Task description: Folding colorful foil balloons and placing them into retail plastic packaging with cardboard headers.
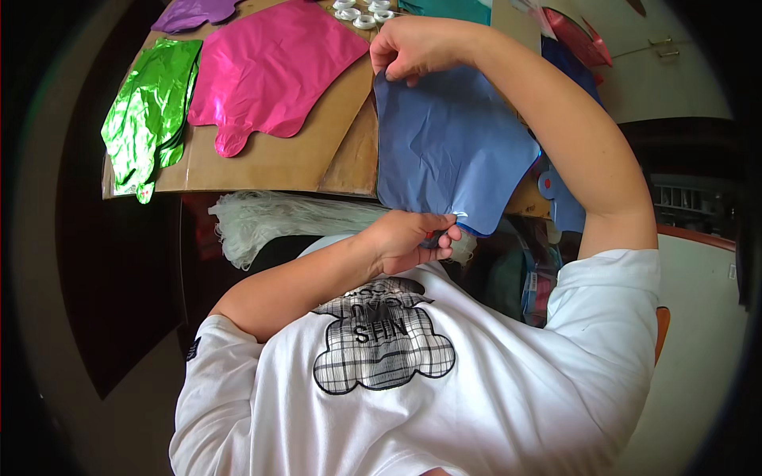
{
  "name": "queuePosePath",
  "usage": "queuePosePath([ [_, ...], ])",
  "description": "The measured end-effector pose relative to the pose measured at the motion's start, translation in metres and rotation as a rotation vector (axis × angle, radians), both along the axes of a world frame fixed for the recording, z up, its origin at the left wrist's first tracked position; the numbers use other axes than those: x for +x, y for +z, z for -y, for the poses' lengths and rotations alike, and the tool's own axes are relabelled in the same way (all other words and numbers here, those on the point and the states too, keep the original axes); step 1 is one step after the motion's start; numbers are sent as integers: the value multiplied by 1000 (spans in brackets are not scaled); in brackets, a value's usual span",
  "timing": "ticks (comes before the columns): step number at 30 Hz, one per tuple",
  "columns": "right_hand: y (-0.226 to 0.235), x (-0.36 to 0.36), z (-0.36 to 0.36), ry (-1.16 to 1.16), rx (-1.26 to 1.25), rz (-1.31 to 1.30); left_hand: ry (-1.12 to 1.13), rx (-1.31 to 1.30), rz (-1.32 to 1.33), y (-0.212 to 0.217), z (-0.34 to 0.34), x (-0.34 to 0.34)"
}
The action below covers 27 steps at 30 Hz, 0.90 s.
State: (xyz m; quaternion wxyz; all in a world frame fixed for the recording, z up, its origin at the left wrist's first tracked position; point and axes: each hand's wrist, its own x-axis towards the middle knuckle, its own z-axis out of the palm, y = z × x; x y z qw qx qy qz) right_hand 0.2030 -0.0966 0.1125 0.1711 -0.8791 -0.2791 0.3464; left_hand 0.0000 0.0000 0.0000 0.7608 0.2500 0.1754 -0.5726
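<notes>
A flat blue foil balloon [448,139] hangs over the table's near edge. Its far left corner is pinched in the closed fingers of my right hand [421,49], whose arm arches over from the right. At the balloon's narrow lower end, close to my chest, my left hand [409,239] is closed on the neck. A small red spot shows between the left fingers, and part of the neck is hidden by them. Left of the blue balloon lie a flat pink foil balloon [274,71] and a shiny green foil balloon stack [151,111].
The cardboard-covered table [333,151] carries a purple foil piece [194,13], several small white rings or spools [363,12] and a teal sheet [452,9]. Below its edge hangs a bundle of whitish strands [270,222]. Another blue foil piece [562,198] sits by my right elbow.
</notes>
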Motion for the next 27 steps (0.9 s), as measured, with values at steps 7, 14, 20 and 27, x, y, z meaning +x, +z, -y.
queuePosePath([
  [7, -1, -11, 29, 100, 217, 157, 86, -143, -139, -6, 2, -6],
  [14, -8, -44, 85, 100, 454, 299, 99, -183, -148, -11, 4, -6],
  [20, -25, -57, 109, 134, 411, 416, 92, -131, -116, -8, -3, -3],
  [27, -38, -46, 118, 404, 351, 675, 101, -70, -60, -5, -2, -5],
])
